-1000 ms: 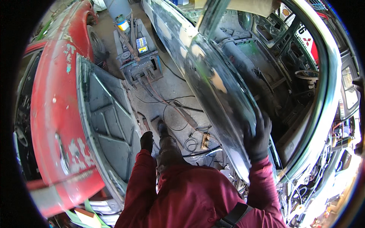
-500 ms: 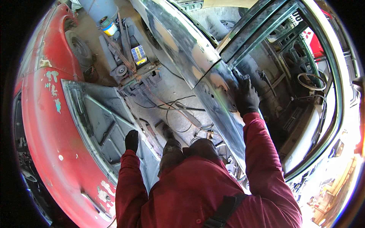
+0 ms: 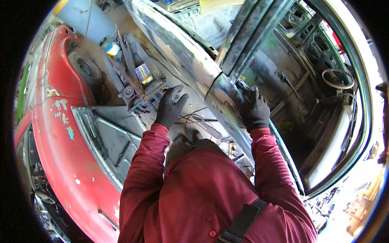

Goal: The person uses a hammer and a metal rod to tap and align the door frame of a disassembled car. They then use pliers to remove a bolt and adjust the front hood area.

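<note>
My right hand (image 3: pixel 256 110), in a dark glove, is at the sill below the window opening of a patchy, part-bare car body (image 3: pixel 221 93). Its fingers curl at the sill's top edge beside a small dark shape; whether that shape is a loose thing or part of the car I cannot make out. Also dark-gloved, my left hand (image 3: pixel 172 108) hangs in the air left of that body side. Its fingers are apart and it holds nothing.
At the left stands a red car body (image 3: pixel 56 137) with chipped paint. A grey panel with braces (image 3: pixel 109 137) leans on it. Beyond are a metal jack-like frame (image 3: pixel 129 91), a blue-and-yellow box (image 3: pixel 143 73), a tin (image 3: pixel 109 47) and a blue barrel (image 3: pixel 87 20). Cables (image 3: pixel 198 118) lie on the floor.
My left hand has risen from beside the grey panel, forward and to the right, and its fingers have spread. My right hand stays at the sill, its fingers shifted slightly. The view has shifted a little.
</note>
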A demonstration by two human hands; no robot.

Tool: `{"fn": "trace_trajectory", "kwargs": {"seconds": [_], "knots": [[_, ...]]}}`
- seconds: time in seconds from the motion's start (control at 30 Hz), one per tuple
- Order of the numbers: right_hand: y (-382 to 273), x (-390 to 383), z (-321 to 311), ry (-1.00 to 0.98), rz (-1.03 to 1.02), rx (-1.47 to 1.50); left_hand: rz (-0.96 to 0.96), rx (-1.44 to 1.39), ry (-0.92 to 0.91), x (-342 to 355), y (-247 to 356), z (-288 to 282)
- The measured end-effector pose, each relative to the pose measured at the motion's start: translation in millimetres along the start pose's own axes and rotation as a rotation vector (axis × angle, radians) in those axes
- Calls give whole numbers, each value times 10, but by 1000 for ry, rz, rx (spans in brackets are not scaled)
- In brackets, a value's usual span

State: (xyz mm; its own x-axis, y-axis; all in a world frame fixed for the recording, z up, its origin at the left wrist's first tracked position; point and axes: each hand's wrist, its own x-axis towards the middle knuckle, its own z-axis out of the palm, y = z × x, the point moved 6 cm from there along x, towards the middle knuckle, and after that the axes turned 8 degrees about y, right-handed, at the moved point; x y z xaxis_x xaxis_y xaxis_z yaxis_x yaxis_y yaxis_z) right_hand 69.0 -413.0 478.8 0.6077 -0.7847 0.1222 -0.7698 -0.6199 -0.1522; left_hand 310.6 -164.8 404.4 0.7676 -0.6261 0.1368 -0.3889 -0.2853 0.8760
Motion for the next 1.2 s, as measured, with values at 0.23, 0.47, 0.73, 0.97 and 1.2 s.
{"fn": "trace_trajectory", "kwargs": {"seconds": [0.23, 0.47, 0.73, 0.97, 1.2], "knots": [[-19, 32, -50, -89, 43, -23, 358, 215, 145, 434, 854, 375], [9, -15, -4, 16, 31, 19, 504, 354, -30, 931, 893, 661], [-358, 180, -434, 369, 18, 326, 718, 325, -259, 1371, 966, 704], [-857, 1096, -620, 632, 241, 996, 849, 254, -265, 1526, 965, 740], [-845, 1217, -564, 827, 406, 841, 890, 255, -301, 1601, 990, 783]]}}
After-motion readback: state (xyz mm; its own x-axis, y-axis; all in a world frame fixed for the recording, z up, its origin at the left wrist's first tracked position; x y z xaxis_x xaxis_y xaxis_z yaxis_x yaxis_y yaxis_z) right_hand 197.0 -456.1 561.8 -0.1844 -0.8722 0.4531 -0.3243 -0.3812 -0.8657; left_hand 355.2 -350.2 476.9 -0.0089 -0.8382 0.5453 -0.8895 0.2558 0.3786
